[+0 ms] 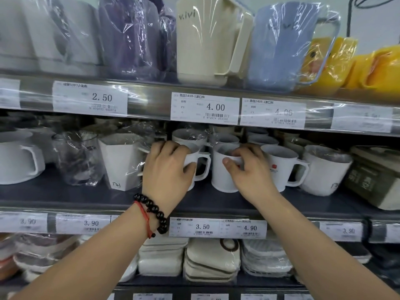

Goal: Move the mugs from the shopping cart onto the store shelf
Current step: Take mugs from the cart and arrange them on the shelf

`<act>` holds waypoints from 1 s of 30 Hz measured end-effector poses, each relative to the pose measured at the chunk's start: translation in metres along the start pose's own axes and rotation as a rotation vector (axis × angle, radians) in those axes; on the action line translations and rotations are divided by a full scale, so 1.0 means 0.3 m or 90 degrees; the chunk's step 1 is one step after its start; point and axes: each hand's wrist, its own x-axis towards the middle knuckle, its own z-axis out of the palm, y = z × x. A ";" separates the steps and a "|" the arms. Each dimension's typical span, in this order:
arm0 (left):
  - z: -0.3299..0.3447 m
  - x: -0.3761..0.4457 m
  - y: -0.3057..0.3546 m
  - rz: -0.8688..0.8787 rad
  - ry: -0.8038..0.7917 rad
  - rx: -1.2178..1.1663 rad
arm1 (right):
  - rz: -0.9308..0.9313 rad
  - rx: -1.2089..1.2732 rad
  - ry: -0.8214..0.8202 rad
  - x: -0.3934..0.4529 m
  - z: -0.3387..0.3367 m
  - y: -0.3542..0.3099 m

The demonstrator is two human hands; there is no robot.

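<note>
Two white mugs stand side by side on the middle shelf (65,195), upright and near its front edge. The left hand (167,169) wraps curled fingers over the left mug (200,163), whose handle points right. The right hand (249,169) grips the right mug (223,178) at its rim, thumb on the front wall. A logo mug (279,165) sits just beside it. A beaded bracelet (153,213) circles the left wrist. Price tags (204,107) line the shelf edges.

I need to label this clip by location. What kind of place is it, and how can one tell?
Most likely a shop's housewares aisle. Price tags line the shelf edges, wrapped jugs stand above, and both hands grip white mugs.
</note>
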 end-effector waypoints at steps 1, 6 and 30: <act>0.002 0.003 0.003 -0.006 -0.006 -0.007 | -0.004 0.005 -0.002 0.000 0.003 0.001; -0.004 0.005 0.021 -0.024 -0.044 -0.059 | -0.023 0.005 0.004 0.003 0.014 0.001; -0.045 -0.003 -0.017 -0.015 -0.018 -0.161 | -0.026 -0.002 0.051 -0.041 0.008 0.007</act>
